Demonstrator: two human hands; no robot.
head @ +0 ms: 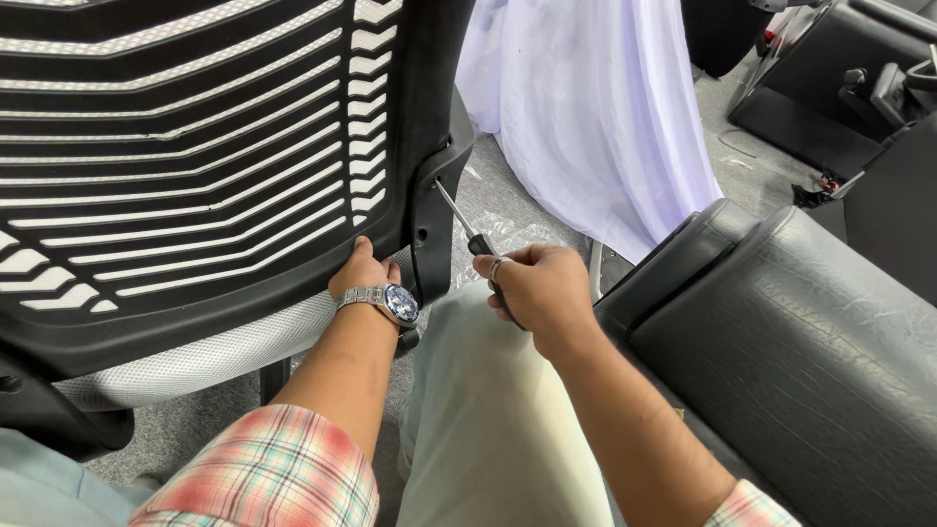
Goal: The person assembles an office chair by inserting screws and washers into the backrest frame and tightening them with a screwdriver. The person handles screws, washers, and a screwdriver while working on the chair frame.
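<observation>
A black office chair backrest (195, 146) with slotted plastic ribs fills the upper left. My left hand (359, 273), with a metal wristwatch (388, 301) on the wrist, grips the lower edge of the backrest frame. My right hand (535, 288) is closed around the dark handle of a screwdriver (467, 226). The thin metal shaft slants up and left, and its tip sits at the black side bracket (434, 190) of the backrest. A ring shows on one finger of the right hand.
A grey mesh seat cushion (205, 356) lies under the backrest. A black leather cushion (781, 332) lies at the right. White cloth (595, 107) hangs at the top centre over grey carpet (508, 210). Black equipment (839, 88) stands at the upper right. My knee in pale trousers (488, 410) is below.
</observation>
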